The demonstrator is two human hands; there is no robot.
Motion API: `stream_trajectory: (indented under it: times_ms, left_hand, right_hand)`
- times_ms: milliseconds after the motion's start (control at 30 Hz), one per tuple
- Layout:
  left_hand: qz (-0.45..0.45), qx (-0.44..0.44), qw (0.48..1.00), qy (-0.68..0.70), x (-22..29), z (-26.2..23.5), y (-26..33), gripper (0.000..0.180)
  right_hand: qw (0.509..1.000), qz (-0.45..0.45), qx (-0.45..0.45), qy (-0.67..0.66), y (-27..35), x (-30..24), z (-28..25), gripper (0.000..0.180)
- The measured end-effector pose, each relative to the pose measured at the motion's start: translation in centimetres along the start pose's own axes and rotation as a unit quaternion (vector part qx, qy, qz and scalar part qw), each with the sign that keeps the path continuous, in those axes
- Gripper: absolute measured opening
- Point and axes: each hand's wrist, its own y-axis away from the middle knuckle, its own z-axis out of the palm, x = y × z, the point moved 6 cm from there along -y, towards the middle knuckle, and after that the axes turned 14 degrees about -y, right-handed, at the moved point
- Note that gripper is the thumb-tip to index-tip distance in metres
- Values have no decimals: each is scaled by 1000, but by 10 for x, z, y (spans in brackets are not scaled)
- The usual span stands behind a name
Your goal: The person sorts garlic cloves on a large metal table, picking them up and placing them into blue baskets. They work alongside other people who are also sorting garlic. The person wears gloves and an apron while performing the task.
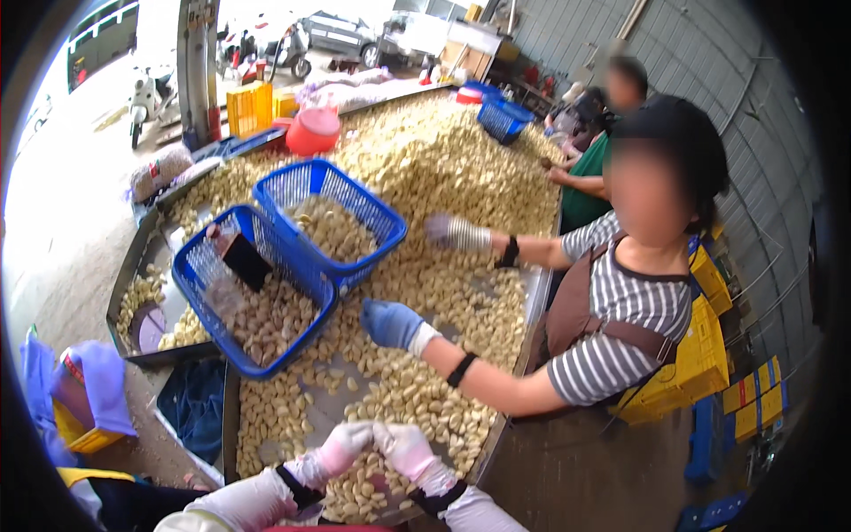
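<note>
My left hand [344,448] and my right hand [409,450], both in pale pinkish gloves, meet fingertip to fingertip over the near end of a metal table [326,410]. The fingers of both are pinched together; whatever lies between them is too small or hidden to make out. Peeled garlic cloves [425,399] cover the table around and below my hands, and more lie between my wrists. Beyond my left hand stands a blue basket [301,348] with browner, unpeeled-looking cloves, a clear bag and a dark block inside.
Behind it, a second blue basket [394,241] holds pale cloves. At right, a co-worker in stripes reaches over the heap with a blue-gloved hand [390,324] and a blurred one. Yellow crates [687,377] stand behind. A red bowl [315,133] sits at the far left edge.
</note>
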Motion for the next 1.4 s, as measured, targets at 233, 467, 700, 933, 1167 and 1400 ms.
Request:
stream_trajectory:
  times_ms: [233, 467, 700, 933, 1167, 1400]
  left_hand:
    - [73, 43, 996, -29, 20, 12, 7, 13]
    - [-47, 37, 840, -539, 35, -54, -15, 76]
    - [-93, -46, 729, -676, 15, -69, 9, 105]
    - [-287, -120, 753, -580, -36, -87, 122, 70]
    - [-331, -258, 742, -523, -49, -88, 129, 48]
    - [-39, 93, 790, -604, 26, -115, 22, 55]
  right_hand:
    - [922, 245, 38, -298, 35, 44, 11, 41]
    - [964, 230, -28, 129, -1, 50, -99, 115]
    - [863, 269, -308, 296, 6, 42, -11, 115]
    - [745, 366, -322, 455, 65, 50, 0, 97]
    - [851, 157, -500, 48, 56, 1, 152, 66]
    - [918, -117, -12, 379, -77, 28, 19, 47]
